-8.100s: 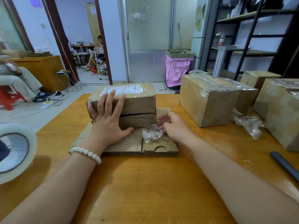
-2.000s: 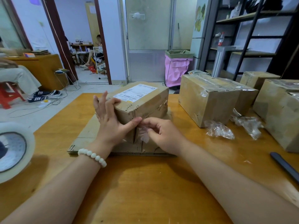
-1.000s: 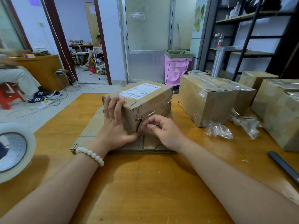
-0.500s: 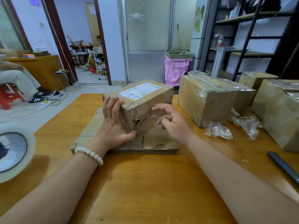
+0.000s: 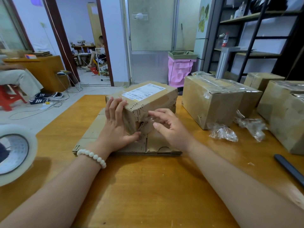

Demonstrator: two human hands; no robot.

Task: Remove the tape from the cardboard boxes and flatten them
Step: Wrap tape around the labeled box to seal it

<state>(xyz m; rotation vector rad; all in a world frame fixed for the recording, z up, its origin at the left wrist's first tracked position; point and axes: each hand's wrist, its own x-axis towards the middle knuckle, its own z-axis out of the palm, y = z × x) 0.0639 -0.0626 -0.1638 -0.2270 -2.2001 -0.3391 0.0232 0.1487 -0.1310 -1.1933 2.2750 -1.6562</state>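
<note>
At centre frame, the brown cardboard box with a white shipping label [image 5: 148, 102] stands on a flattened sheet of brown cardboard [image 5: 158, 143], which lies on the orange-brown wooden table [image 5: 148, 186].

The left hand [image 5: 115, 129] presses flat against the box's left face. Its fingers are straight and close together, pointing up, and the thumb reaches across to the near corner. A white bead bracelet [image 5: 92, 156] sits on that wrist.

The right hand [image 5: 169, 127] is at the box's front face, with its fingers spread and loosely bent and its thumb apart from the index finger. A scrap of clear tape [image 5: 151, 118] shows at the fingertips, against the torn front edge. Whether it sticks to the fingers cannot be determined.

At right of frame, two taped brown cardboard boxes [image 5: 212, 102] [image 5: 286, 112] stand on the table. Two crumpled wads of clear tape [image 5: 222, 133] [image 5: 251, 127] lie beside them.

At the left edge, a large roll of clear tape [image 5: 16, 153] fills the near view.
</note>
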